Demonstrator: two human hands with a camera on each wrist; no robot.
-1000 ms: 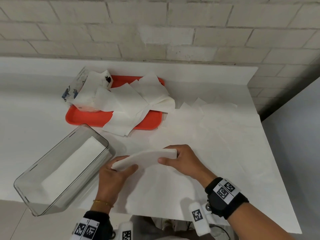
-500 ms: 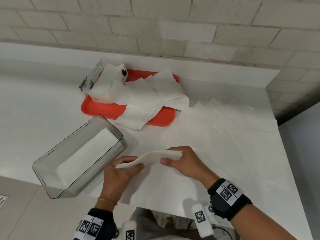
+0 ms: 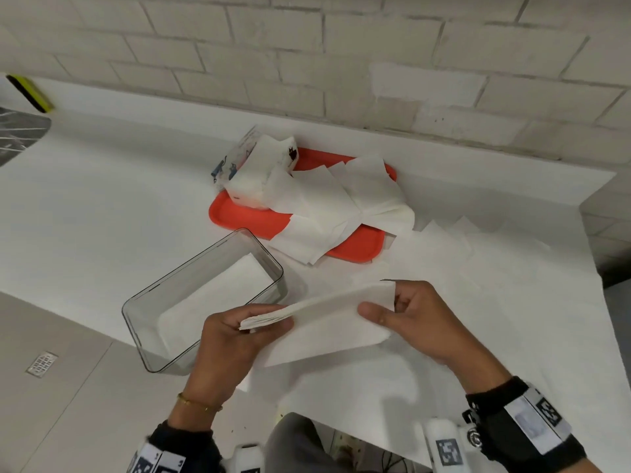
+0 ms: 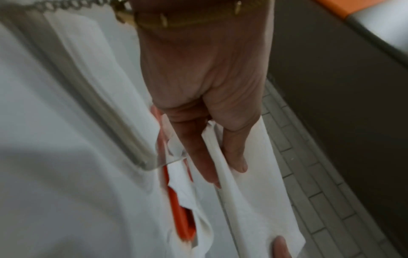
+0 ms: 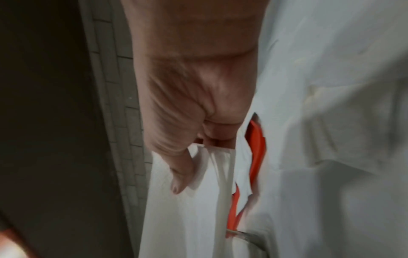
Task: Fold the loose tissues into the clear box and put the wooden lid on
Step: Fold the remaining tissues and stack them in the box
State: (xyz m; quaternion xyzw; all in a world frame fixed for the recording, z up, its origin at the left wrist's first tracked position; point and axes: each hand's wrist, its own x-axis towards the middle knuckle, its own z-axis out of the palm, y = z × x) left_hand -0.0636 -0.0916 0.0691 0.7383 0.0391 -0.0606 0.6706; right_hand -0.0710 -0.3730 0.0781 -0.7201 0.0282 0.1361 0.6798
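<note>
A folded stack of white tissues [image 3: 327,322] hangs above the counter between both hands. My left hand [image 3: 235,339] pinches its left end, thumb on top; the left wrist view shows the stack [image 4: 249,197] between thumb and fingers. My right hand [image 3: 416,322] grips the right end, thumb on the near face, and the right wrist view shows the tissues [image 5: 194,200] the same way. The clear box [image 3: 205,295] stands just left of the hands with folded tissues lying flat inside. More loose tissues [image 3: 334,206] lie on the red tray [image 3: 239,216]. No wooden lid is in view.
A torn tissue pack [image 3: 252,172] sits on the tray's left end. Flat tissues [image 3: 461,240] are spread over the white counter [image 3: 102,199] to the right. A brick wall [image 3: 307,63] runs behind. The counter's front edge is close to my wrists.
The stack has been raised and tilted, its broad face now turned toward me. Both hands keep their hold. The head view has shifted, so the box and tray sit further right in the frame.
</note>
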